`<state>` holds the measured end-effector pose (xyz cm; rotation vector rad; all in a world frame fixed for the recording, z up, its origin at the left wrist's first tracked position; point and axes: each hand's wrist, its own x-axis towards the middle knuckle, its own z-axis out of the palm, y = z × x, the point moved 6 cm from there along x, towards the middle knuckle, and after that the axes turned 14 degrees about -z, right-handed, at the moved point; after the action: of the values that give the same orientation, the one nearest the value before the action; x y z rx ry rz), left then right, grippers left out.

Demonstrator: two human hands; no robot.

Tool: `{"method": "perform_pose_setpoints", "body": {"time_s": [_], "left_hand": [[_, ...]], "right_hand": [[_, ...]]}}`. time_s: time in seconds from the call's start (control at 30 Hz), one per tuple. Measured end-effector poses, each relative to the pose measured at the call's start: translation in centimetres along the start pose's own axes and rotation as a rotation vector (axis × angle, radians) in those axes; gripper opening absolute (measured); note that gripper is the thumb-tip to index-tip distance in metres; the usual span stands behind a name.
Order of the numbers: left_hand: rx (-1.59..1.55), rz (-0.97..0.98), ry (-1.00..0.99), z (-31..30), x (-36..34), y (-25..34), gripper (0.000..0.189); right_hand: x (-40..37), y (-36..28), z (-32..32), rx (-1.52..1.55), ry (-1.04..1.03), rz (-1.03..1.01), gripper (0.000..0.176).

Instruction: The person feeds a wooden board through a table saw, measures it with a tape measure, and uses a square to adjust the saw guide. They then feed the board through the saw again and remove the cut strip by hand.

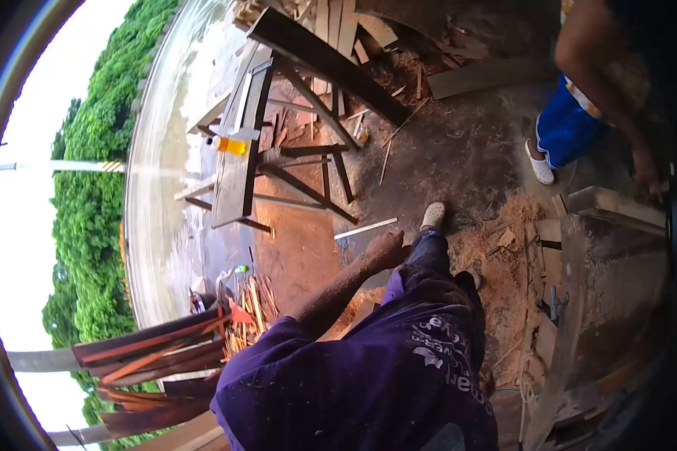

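Observation:
My left hand (387,248) hangs in front of my left thigh with its fingers curled in. Its palm side is hidden, and I cannot tell what it holds, if anything. Just past the knuckles, a thin pale wooden strip (365,228) overlaps the floor. I wear a purple shirt (353,376) with white lettering, and a light clog (433,215) shows on one foot. My right hand is out of sight behind my torso and sleeve.
A wooden bench (237,165) ahead left carries an orange drink bottle (229,145). A dark beam (327,64) leans behind it. Another person (602,98) stands front right near a wooden workbench (617,263). Sawdust (519,225) and scrap sticks (256,308) cover parts of the floor.

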<state>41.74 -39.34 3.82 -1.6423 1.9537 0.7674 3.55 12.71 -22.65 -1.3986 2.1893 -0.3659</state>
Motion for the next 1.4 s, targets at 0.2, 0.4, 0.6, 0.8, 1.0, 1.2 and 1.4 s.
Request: {"method": "perform_pose_setpoints", "body": {"time_s": [0.2, 0.4, 0.6, 0.8, 1.0, 1.2, 1.4], "left_hand": [[-0.025, 0.089, -0.093, -0.9, -1.9, 0.2, 0.049], [-0.083, 0.294, -0.12, -3.2, -1.4, 2.2, 0.052], [0.165, 0.458, -0.15, -4.3, 1.4, 6.0, 0.049], [0.199, 0.839, -0.132, -1.2, -0.8, 18.9, 0.049], [0.021, 1.116, -0.536, 6.2, -13.2, 31.3, 0.039], [-0.002, 1.145, -0.92, 6.9, -17.9, 35.2, 0.039], [-0.123, 1.065, -0.865, 0.4, -10.3, 39.6, 0.04]], "right_hand": [[14.1, -4.7, -6.4, 0.101, -0.022, -0.046, 0.036], [10.5, -19.0, 5.9, 0.894, -0.219, 0.66, 0.044], [4.5, -22.1, 2.7, 1.015, -0.056, 0.876, 0.052], [-5.9, -22.6, -12.1, 0.802, 0.218, 0.942, 0.047], [-9.4, -28.4, -28.2, 0.939, 0.307, 0.942, 0.036], [1.5, -30.1, -31.6, 0.7, 0.417, 0.399, 0.077], [10.7, -30.6, -33.0, 0.62, 0.53, 0.403, 0.08]]}}
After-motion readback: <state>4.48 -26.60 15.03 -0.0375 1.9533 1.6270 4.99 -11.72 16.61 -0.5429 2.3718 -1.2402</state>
